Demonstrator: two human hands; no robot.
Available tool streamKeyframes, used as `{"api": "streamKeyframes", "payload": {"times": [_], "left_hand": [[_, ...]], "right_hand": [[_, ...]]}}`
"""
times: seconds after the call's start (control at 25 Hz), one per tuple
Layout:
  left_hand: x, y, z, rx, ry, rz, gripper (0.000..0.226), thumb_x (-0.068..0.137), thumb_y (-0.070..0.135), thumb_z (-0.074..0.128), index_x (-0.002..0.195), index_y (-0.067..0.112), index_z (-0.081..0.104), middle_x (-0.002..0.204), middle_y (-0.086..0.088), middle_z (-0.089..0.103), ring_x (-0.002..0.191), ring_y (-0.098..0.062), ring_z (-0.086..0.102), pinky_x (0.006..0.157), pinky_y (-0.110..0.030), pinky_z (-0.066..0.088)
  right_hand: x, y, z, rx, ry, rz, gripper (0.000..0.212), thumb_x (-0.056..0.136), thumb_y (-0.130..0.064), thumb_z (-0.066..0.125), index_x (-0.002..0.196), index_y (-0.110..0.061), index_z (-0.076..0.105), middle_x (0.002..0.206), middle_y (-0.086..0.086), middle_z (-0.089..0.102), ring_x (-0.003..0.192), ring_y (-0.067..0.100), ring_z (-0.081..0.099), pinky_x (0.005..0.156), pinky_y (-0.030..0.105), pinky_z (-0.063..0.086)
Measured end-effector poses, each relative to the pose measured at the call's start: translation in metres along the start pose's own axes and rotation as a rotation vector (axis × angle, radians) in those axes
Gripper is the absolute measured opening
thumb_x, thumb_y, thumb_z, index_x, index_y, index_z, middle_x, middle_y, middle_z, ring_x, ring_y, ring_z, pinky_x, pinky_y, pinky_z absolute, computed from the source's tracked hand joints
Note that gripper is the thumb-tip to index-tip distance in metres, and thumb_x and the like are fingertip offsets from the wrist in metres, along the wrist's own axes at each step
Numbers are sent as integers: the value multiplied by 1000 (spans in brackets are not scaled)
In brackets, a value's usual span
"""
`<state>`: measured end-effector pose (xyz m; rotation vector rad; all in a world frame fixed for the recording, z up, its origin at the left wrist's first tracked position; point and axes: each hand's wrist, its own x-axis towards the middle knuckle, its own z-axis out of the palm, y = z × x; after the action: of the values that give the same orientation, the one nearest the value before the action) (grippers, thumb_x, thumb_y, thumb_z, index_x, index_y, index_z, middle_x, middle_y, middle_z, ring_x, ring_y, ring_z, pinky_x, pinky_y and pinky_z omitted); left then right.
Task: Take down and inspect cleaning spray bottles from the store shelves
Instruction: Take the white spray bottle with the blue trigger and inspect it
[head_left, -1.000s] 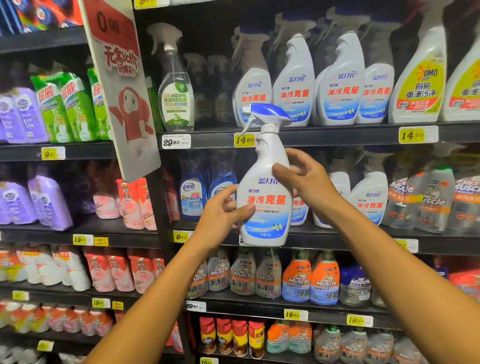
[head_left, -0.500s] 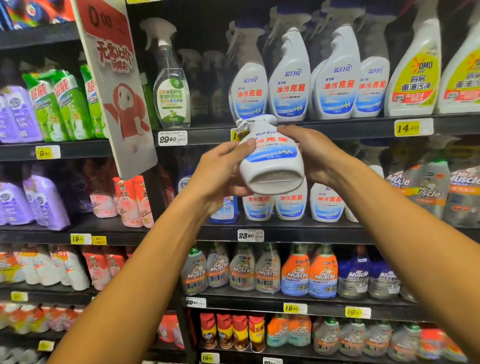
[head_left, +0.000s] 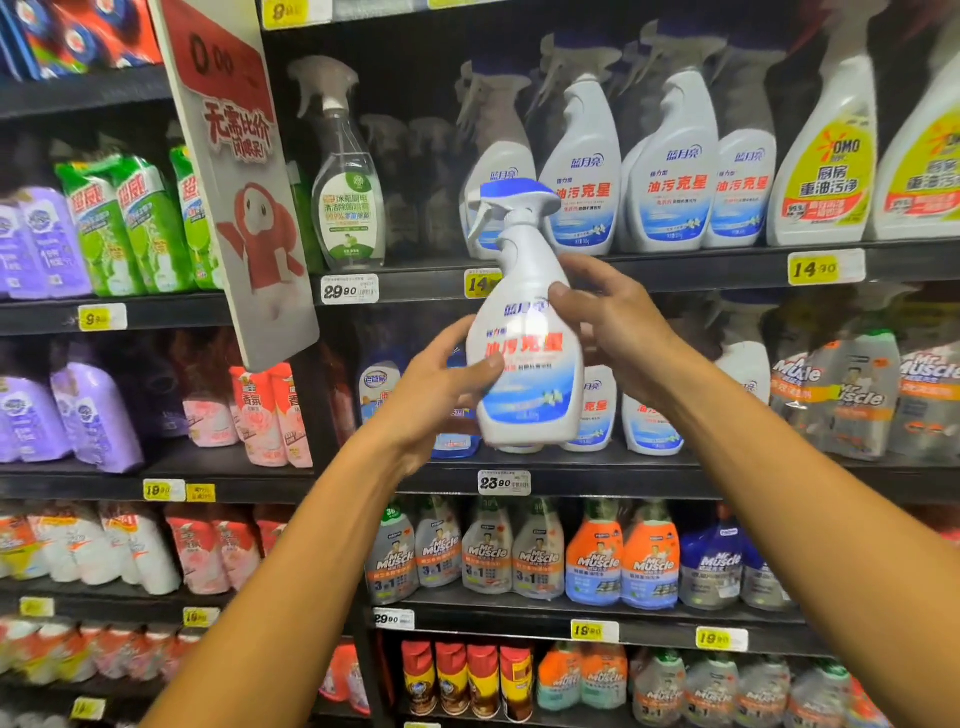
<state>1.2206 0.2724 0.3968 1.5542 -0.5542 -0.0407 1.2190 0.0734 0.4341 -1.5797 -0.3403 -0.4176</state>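
A white spray bottle (head_left: 527, 358) with a blue trigger cap and a red-and-blue label stands upright in front of the shelves, label facing me. My left hand (head_left: 436, 387) grips its lower left side, thumb across the label. My right hand (head_left: 610, 322) holds its upper right side, thumb on the shoulder near the neck. Several matching white bottles (head_left: 670, 161) stand on the shelf behind, and more (head_left: 647, 421) on the shelf below.
Dark store shelving (head_left: 675, 267) with yellow price tags runs across the view. A clear spray bottle (head_left: 345, 182) stands beside a hanging red-and-white promo sign (head_left: 239, 171). Yellow-labelled bottles (head_left: 826, 166) are at upper right, refill pouches (head_left: 124, 223) on the left, orange and grey bottles (head_left: 597, 558) lower down.
The bottle was upright, then tipped back with its base toward me, and now stands upright again with the label facing me. Both hands stayed on it.
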Motion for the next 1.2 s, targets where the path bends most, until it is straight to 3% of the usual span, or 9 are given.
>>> {"api": "streamKeyframes", "payload": {"times": [0.12,0.32,0.56,0.64,0.76,0.84,0.96,1.08,1.2], "left_hand": [[-10,-30,4,-74,46,-5,42,91,14,67,126,30,51,106,-4,76,95,-20,74,67,-33,59],[-25,-67,12,-139,142,-29,26,90,9,65,114,16,59,104,-5,76,94,-20,74,64,-26,58],[-29,-78,7,-298,56,-98,35,91,21,58,126,17,58,114,-6,73,104,-21,70,69,-30,59],[-28,-79,7,-343,43,-113,38,93,21,55,131,19,55,116,-6,72,105,-21,70,72,-35,60],[-28,-80,20,-262,216,-56,39,97,22,56,134,29,46,107,2,75,95,-16,73,67,-30,59],[-34,-87,32,-174,232,19,55,90,35,67,138,35,40,116,11,72,102,-6,70,74,-24,58],[-42,-93,46,-129,75,37,96,69,43,81,146,43,24,135,26,53,118,3,58,95,-24,51],[-40,-92,39,-350,75,31,94,71,21,78,150,29,28,143,5,52,125,-12,57,103,-40,49],[-39,-84,31,-709,-84,-9,90,66,24,85,145,16,43,133,-11,60,116,-25,61,95,-43,53]], "right_hand": [[-18,18,1,14,-60,-23,35,97,-9,59,129,-23,55,95,-6,77,84,13,74,59,27,58],[-40,42,4,60,-81,1,34,96,-7,59,128,-15,56,103,-4,76,90,13,74,65,25,58],[-56,47,2,49,-155,23,39,90,-32,62,128,-24,58,107,0,76,100,19,73,80,31,60],[-56,46,3,19,-154,-2,38,93,-21,64,130,-19,58,101,-1,77,95,18,74,73,29,60],[-55,41,12,-9,-45,-60,26,96,-9,61,120,-16,62,86,-11,78,80,9,75,58,19,55],[-54,37,20,4,14,-72,21,96,-6,60,110,-19,64,81,-15,76,76,5,74,57,17,54],[-53,30,24,-29,68,-115,22,94,-3,62,100,-24,67,83,-18,74,79,-2,70,64,17,55],[-54,22,20,-106,-14,-136,25,97,-4,57,109,-22,69,100,-15,72,85,-5,67,68,18,56],[-52,17,19,-213,-65,-142,33,94,1,61,122,-15,65,113,-5,69,86,-7,63,76,19,57]]}}
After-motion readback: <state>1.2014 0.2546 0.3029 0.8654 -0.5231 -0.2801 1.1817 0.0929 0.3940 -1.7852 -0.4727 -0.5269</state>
